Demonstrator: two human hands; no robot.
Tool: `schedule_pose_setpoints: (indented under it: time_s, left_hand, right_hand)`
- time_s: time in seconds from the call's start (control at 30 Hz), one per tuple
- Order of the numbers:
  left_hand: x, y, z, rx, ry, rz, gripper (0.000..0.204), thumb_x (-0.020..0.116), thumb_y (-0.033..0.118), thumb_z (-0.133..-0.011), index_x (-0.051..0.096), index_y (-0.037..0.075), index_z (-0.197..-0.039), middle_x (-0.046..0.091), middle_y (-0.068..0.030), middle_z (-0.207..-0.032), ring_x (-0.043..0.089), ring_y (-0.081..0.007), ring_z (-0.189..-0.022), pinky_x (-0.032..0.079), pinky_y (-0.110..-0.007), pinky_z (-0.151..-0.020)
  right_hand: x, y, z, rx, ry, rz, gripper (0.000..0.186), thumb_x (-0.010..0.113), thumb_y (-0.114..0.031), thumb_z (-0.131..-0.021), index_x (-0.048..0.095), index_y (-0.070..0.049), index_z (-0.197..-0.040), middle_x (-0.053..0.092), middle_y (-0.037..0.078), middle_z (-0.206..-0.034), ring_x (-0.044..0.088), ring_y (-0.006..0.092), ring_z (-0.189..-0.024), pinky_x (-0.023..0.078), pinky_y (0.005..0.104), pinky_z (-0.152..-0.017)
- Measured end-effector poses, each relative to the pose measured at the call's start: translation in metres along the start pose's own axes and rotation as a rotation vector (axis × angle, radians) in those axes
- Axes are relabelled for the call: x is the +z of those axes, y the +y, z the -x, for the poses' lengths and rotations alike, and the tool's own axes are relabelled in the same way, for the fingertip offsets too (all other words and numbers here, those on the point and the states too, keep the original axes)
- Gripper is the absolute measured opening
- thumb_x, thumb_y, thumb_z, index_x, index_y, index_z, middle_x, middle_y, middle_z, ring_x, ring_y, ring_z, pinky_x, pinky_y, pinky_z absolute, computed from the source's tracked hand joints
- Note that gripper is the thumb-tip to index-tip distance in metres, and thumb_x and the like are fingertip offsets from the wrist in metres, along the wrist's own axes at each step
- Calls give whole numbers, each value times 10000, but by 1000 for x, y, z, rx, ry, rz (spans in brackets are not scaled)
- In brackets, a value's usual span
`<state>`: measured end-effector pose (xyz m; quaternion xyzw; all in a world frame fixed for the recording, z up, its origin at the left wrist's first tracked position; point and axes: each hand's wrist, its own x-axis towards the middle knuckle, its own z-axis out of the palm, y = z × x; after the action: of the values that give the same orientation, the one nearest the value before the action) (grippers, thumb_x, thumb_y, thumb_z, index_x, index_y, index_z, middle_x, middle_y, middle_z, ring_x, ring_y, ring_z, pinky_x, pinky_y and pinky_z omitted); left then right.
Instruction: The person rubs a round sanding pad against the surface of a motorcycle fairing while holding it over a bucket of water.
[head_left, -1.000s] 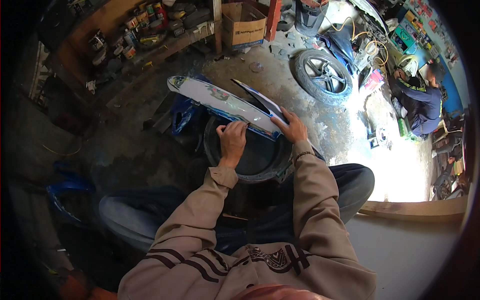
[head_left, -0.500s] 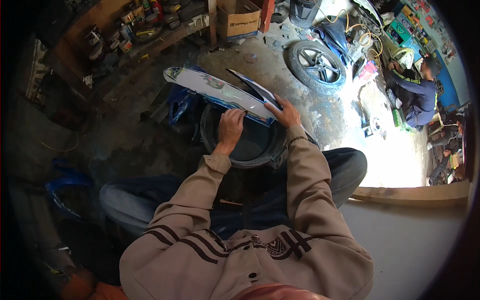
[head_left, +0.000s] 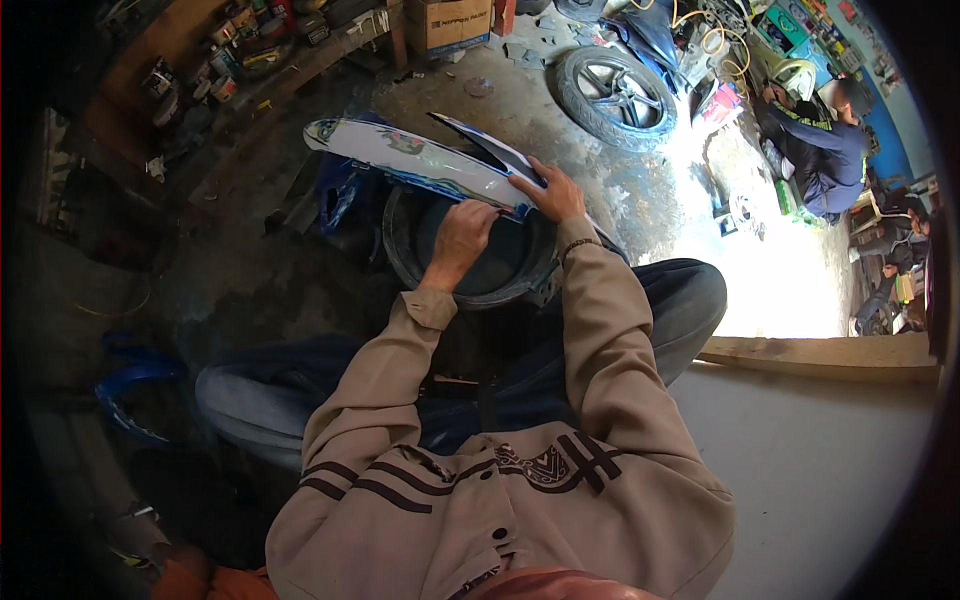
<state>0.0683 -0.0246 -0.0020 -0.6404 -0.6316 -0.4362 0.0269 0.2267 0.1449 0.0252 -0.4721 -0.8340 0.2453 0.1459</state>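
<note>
A long white motorcycle body panel [head_left: 400, 147] with blue, coloured edges lies slanted over a round dark basin [head_left: 395, 235]. My right hand [head_left: 556, 197] grips its near right end, thumb on the white face, the other fingers partly hidden. My left hand [head_left: 462, 240] is closed in a pinch at the panel's lower edge, over the basin. Something small and dark shows at its fingertips, too small to name. Behind the white face rises a second, pointed dark and white piece [head_left: 475, 140]; whether the two are joined I cannot tell.
Blue plastic parts [head_left: 345, 190] lie left of the basin, and another blue part [head_left: 135, 390] is on the floor at left. A wheel [head_left: 615, 98] lies beyond. Cans crowd a shelf [head_left: 290, 75] by a cardboard box [head_left: 447, 25]. At right, another person [head_left: 825, 150] sits working.
My left hand has slid a little to the right along the panel's lower edge, closer to my right hand. The whole view has shifted slightly; my right hand keeps its grip.
</note>
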Motion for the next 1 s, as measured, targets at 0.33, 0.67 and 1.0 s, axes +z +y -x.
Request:
schedule_pose_setpoints:
  time_s: [0.33, 0.67, 1.0]
  left_hand:
    - [-36, -46, -6, -226, 260, -206, 92, 688, 107, -968, 750, 40, -961, 753, -135, -963, 704, -364, -953, 536, -479, -845]
    - [8, -3, 3, -25, 13, -61, 62, 721, 83, -947, 742, 46, -992, 747, -130, -992, 703, -354, -978, 525, -489, -862]
    - [-8, -32, 9, -75, 188, -307, 126, 696, 152, -1007, 763, 106, -1103, 770, -53, -1102, 715, -244, -1069, 429, -470, -1008]
  right_hand:
    - [-1, -2, 1, 2, 9, 5, 875, 653, -834, -867, 648, -254, -1522, 684, 186, -1413, 656, 402, -1302, 511, 509, -1094]
    - [-1, -1, -1, -7, 4, -5, 880, 658, -831, -865, 652, -242, -1518, 686, 181, -1417, 660, 395, -1299, 510, 502, -1095]
    - [0, 0, -2, 10, -8, -15, 897, 664, -837, -856, 650, -236, -1522, 681, 168, -1434, 650, 390, -1318, 500, 496, -1111]
